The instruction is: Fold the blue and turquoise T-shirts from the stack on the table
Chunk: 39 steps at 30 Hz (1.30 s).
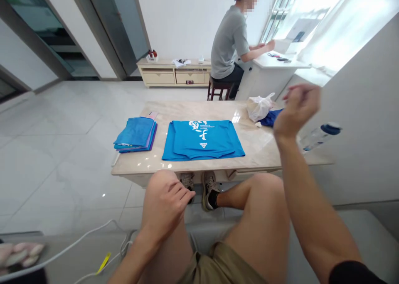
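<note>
My left hand (170, 203) rests on my left knee, its fingers laid loosely across the skin, holding nothing. My right hand (297, 109) is raised above the right end of the table, with its fingers curled in and nothing visible in them. On the table in front of me lies a blue T-shirt (215, 140), folded into a wide flat shape, with white lettering on its upper part. To its left sits a stack of folded clothes (134, 132) in blue and purple. Neither hand touches the cloth.
A white plastic bag (259, 107) and dark blue cloth (269, 118) lie on the marble-topped table (199, 109). A clear water bottle (318, 138) with a blue lid stands at right. Beyond, a person (229, 43) sits at a white desk. A white cable (77, 239) crosses the grey sofa.
</note>
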Tool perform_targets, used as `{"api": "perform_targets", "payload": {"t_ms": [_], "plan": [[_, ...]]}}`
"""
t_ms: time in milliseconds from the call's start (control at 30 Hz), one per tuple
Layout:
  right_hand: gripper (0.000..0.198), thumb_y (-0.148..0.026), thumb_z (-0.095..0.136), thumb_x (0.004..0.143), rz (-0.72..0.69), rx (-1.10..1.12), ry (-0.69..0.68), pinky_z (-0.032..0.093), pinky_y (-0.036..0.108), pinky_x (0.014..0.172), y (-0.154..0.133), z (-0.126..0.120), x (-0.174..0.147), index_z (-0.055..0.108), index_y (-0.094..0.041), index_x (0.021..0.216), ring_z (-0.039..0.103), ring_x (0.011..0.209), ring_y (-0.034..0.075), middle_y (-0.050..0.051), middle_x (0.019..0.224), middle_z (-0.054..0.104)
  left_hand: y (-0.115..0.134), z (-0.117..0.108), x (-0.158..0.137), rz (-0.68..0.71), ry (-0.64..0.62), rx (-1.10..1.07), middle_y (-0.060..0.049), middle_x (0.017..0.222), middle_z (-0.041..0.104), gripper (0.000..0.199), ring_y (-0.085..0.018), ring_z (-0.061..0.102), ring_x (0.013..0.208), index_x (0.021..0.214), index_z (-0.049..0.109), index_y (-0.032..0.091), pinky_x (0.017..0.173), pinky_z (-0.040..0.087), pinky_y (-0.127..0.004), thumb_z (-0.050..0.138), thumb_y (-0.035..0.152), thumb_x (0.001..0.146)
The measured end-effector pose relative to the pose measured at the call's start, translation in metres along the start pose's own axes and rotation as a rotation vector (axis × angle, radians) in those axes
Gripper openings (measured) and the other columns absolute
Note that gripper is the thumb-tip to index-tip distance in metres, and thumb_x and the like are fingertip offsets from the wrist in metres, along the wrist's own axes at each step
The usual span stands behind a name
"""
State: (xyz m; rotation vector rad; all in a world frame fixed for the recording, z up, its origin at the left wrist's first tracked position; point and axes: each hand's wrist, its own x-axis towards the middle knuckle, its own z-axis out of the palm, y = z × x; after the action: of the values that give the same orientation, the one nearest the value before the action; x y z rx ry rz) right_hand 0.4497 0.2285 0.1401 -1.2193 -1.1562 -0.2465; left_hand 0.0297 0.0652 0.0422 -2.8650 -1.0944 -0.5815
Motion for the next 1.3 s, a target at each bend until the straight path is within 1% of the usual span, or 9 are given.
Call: {"api": "perform_targets", "payload": {"t_ms": [100, 200, 333, 500, 667, 733, 967, 1167, 1300], "plan": [[0.028, -0.031, 0.053, 0.107, 0.272, -0.123, -0.070, 0.055, 0.036, 0.083, 0.048, 0.027, -0.041, 0.074, -0.016, 0.097, 0.069, 0.079, 0.022, 0.006, 0.084, 0.074, -0.017, -0.004, 0.052, -0.079, -0.136, -0.041, -0.005, 0.107, 0.084, 0.028, -0.024, 0.077, 0.099, 0.119, 0.081, 0.027, 0.087, 0.056, -0.035, 0.059, 0.014, 0.106], [0.023, -0.027, 0.056, 0.098, 0.492, -0.254, -0.273, 0.053, 0.035, 0.088, 0.102, 0.035, -0.078, 0.076, -0.017, 0.096, 0.071, 0.086, 0.024, 0.009, 0.090, 0.079, -0.031, 0.015, 0.120, -0.224, -0.287, -0.149, -0.006, 0.114, 0.085, 0.027, -0.025, 0.078, 0.106, 0.117, 0.083, 0.028, 0.085, 0.056, -0.033, 0.057, 0.022, 0.110], [0.023, -0.028, 0.059, 0.098, 0.555, -0.453, -0.616, 0.051, 0.035, 0.089, 0.154, 0.018, -0.098, 0.080, -0.017, 0.098, 0.074, 0.094, 0.027, 0.014, 0.099, 0.083, -0.031, 0.071, 0.214, -0.416, -0.404, -0.236, -0.009, 0.121, 0.085, 0.028, -0.031, 0.078, 0.118, 0.116, 0.085, 0.026, 0.092, 0.057, -0.036, 0.059, 0.022, 0.106], [0.025, -0.030, 0.058, 0.104, 0.532, -0.588, -0.736, 0.049, 0.032, 0.084, 0.181, -0.011, -0.121, 0.080, -0.019, 0.105, 0.075, 0.094, 0.027, 0.013, 0.103, 0.083, 0.003, 0.152, 0.291, -0.559, -0.569, -0.271, -0.019, 0.133, 0.080, 0.031, -0.036, 0.074, 0.128, 0.127, 0.080, 0.017, 0.099, 0.056, -0.037, 0.062, 0.031, 0.106], [0.024, -0.028, 0.055, 0.104, 0.497, -0.600, -0.784, 0.048, 0.031, 0.081, 0.196, -0.033, -0.150, 0.078, -0.020, 0.103, 0.073, 0.091, 0.025, 0.011, 0.100, 0.081, 0.047, 0.211, 0.321, -0.707, -0.526, -0.220, -0.033, 0.152, 0.062, 0.084, -0.043, 0.063, 0.142, 0.152, 0.058, 0.003, 0.111, 0.054, -0.044, 0.077, 0.063, 0.096], [0.024, -0.028, 0.054, 0.103, 0.478, -0.590, -0.763, 0.048, 0.032, 0.080, 0.201, -0.038, -0.157, 0.077, -0.020, 0.103, 0.072, 0.090, 0.024, 0.011, 0.104, 0.080, 0.057, 0.225, 0.327, -0.752, -0.471, -0.178, -0.032, 0.154, 0.059, 0.091, -0.042, 0.061, 0.142, 0.153, 0.055, 0.003, 0.113, 0.054, -0.045, 0.080, 0.067, 0.092], [0.028, -0.032, 0.050, 0.100, 0.479, -0.532, -0.678, 0.051, 0.035, 0.083, 0.212, -0.039, -0.158, 0.075, -0.019, 0.102, 0.072, 0.087, 0.025, 0.013, 0.102, 0.080, 0.068, 0.240, 0.344, -0.804, -0.431, -0.120, -0.031, 0.150, 0.059, 0.088, -0.043, 0.060, 0.139, 0.150, 0.058, 0.008, 0.112, 0.053, -0.051, 0.064, 0.078, 0.097], [0.030, -0.033, 0.052, 0.097, 0.509, -0.462, -0.644, 0.057, 0.039, 0.092, 0.212, -0.039, -0.152, 0.077, -0.018, 0.101, 0.077, 0.091, 0.029, 0.016, 0.099, 0.082, 0.067, 0.230, 0.352, -0.694, -0.545, -0.165, -0.029, 0.157, 0.059, 0.050, -0.039, 0.061, 0.144, 0.154, 0.058, 0.010, 0.109, 0.055, -0.047, 0.050, 0.030, 0.108], [0.026, -0.032, 0.055, 0.098, 0.718, -0.344, -0.623, 0.062, 0.035, 0.090, 0.204, -0.032, -0.144, 0.077, -0.018, 0.098, 0.082, 0.092, 0.027, 0.015, 0.097, 0.084, 0.045, 0.201, 0.343, -0.636, -0.653, -0.266, -0.025, 0.139, 0.075, 0.037, -0.037, 0.072, 0.132, 0.132, 0.075, 0.012, 0.107, 0.056, -0.042, 0.059, 0.021, 0.099]]}}
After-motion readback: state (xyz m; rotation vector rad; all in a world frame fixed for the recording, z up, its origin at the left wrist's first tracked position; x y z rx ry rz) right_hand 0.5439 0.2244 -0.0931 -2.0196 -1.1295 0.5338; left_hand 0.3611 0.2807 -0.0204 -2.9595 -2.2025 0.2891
